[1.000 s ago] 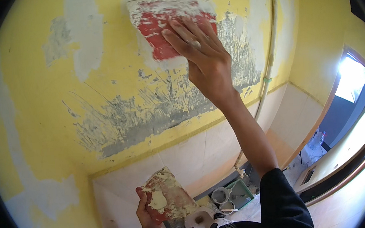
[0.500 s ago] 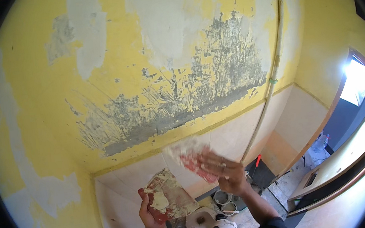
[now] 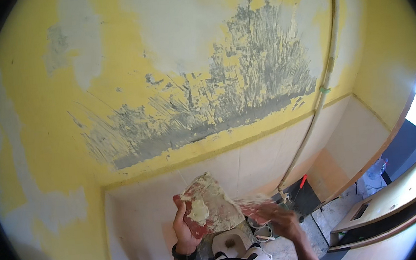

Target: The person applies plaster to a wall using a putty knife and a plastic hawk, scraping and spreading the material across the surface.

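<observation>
My left hand (image 3: 183,224), with a dark band on its wrist, grips a red board (image 3: 214,209) smeared with cream putty, held low at the centre. My right hand (image 3: 284,221) is closed on a wide red scraper (image 3: 254,206), blurred and streaked white, at the right edge of the board. Above them is a yellow wall (image 3: 50,139) with white patches and a broad band of rough grey scraped surface (image 3: 206,115). Pale tiles (image 3: 141,210) line its lower part.
A squat toilet (image 3: 230,242) and buckets (image 3: 262,234) lie below my hands. A pipe (image 3: 331,59) runs down the wall at right. A red-handled tool (image 3: 303,181) rests low beside it. The doorway (image 3: 406,132) at right shows a plastic bottle (image 3: 380,167).
My right hand and scraper have come down from high on the wall to the board's right side. The board has shifted right and slightly up in view.
</observation>
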A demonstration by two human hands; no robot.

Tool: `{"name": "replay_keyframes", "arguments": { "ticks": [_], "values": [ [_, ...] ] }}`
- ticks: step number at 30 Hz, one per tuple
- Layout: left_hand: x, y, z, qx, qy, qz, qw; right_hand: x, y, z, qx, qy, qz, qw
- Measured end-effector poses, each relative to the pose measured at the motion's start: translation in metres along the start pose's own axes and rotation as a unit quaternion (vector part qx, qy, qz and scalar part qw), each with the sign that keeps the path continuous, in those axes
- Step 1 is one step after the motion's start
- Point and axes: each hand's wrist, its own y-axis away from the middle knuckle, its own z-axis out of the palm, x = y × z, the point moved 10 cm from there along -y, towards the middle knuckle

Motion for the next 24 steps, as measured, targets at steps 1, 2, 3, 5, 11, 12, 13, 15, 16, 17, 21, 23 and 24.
{"name": "replay_keyframes", "arguments": {
  "ticks": [1, 2, 3, 5, 11, 12, 13, 15, 16, 17, 21, 23, 24],
  "values": [
    [-0.006, -0.002, 0.003, 0.008, -0.012, -0.011, 1.000, 0.013, 0.006, -0.022, 0.038, 0.002, 0.056, 0.998],
    [-0.009, -0.006, 0.003, 0.017, -0.015, -0.012, 1.000, 0.025, 0.013, -0.045, 0.073, 0.005, 0.113, 0.991],
    [-0.019, -0.010, 0.022, -0.061, 0.025, -0.057, 0.996, 0.050, 0.020, -0.069, 0.141, -0.085, 0.175, 0.971],
    [-0.047, -0.005, 0.040, -0.103, 0.086, -0.118, 0.984, 0.059, 0.025, -0.119, 0.255, -0.172, 0.234, 0.922],
    [-0.076, -0.037, 0.077, -0.074, -0.019, -0.159, 0.984, 0.048, -0.015, -0.185, 0.248, -0.307, 0.197, 0.897],
    [-0.080, -0.037, 0.081, -0.084, -0.031, -0.175, 0.980, 0.050, -0.019, -0.186, 0.206, -0.289, 0.207, 0.912],
    [-0.086, -0.036, 0.082, -0.094, -0.041, -0.189, 0.977, 0.054, -0.020, -0.183, 0.161, -0.273, 0.215, 0.924],
    [-0.115, -0.045, 0.087, -0.080, -0.045, -0.213, 0.973, 0.086, -0.024, -0.199, 0.109, -0.264, 0.230, 0.931],
    [-0.126, -0.050, 0.090, -0.080, -0.064, -0.231, 0.967, 0.096, -0.024, -0.197, 0.073, -0.260, 0.230, 0.935],
    [-0.136, -0.053, 0.097, -0.080, -0.069, -0.247, 0.963, 0.109, -0.022, -0.195, 0.066, -0.264, 0.245, 0.931],
    [-0.173, -0.062, 0.117, -0.090, -0.093, -0.282, 0.951, 0.136, -0.009, -0.199, -0.028, -0.266, 0.291, 0.919],
    [-0.187, -0.070, 0.128, -0.066, -0.143, -0.317, 0.935, 0.123, -0.020, -0.207, -0.071, -0.232, 0.224, 0.944],
    [-0.203, -0.078, 0.130, -0.057, -0.172, -0.325, 0.928, 0.151, -0.004, -0.199, -0.110, -0.217, 0.264, 0.933]
  ]
}}
